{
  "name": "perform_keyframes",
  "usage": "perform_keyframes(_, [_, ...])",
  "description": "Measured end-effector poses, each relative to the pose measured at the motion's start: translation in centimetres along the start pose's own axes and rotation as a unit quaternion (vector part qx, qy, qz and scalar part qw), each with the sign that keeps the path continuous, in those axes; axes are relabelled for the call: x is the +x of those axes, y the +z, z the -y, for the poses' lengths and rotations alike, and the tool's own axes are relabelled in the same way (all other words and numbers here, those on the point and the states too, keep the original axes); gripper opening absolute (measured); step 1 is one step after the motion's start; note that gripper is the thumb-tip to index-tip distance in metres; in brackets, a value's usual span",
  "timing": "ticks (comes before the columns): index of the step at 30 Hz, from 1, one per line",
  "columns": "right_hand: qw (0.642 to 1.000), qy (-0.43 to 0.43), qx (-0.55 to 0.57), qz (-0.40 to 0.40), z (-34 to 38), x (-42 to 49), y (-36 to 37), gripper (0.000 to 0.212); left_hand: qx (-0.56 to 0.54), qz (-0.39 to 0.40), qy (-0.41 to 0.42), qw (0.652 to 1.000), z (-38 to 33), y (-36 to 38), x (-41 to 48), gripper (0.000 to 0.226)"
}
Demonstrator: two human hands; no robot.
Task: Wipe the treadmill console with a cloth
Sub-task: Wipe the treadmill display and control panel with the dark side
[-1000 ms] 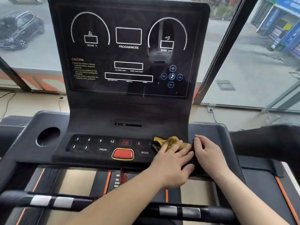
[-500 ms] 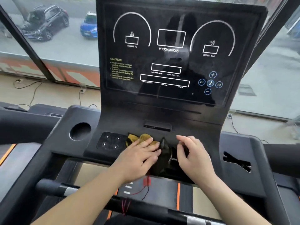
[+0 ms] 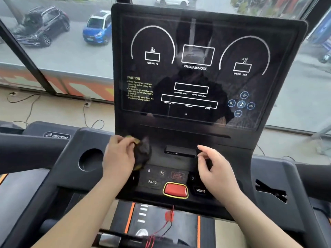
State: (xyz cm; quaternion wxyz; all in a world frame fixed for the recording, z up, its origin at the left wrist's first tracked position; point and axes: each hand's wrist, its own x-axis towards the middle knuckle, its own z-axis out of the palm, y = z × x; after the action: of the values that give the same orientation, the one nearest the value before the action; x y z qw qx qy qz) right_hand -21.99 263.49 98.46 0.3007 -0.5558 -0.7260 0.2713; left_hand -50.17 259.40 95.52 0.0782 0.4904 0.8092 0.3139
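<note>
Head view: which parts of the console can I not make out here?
All in the head view:
- Keys left of 9: mostly hidden under the left hand and cloth.
- Keys right of 3: hidden by the right hand.
- Dim red label above the red button: too blurred.

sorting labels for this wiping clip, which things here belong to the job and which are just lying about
Part of the job:
- cloth, gripped by the left hand
- treadmill console
- right hand, loose over the buttons, holding nothing

Just there:
- cup holder
- red cord below the console
- floor cables
- blue car outside
</note>
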Motion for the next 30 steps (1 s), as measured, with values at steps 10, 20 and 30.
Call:
perform_keyframes(10, [0.992,0.09,0.088,-0.029,-4.4,-1.1,-4.0,0.03,-0.1,-0.05,0.071,0.991,-11.9,8.7,-2.5,0.016])
perform_keyframes(20, [0.979,0.172,0.074,-0.082,-10.5,-4.6,-11.8,0.027,-0.125,0.301,0.118,0.938,-23.9,12.9,-9.4,0.046])
perform_keyframes(30, [0.99,0.104,0.091,0.001,-9.2,-3.9,-13.4,0.015,-0.261,0.255,0.08,0.927,-24.7,6.6,-8.6,0.019])
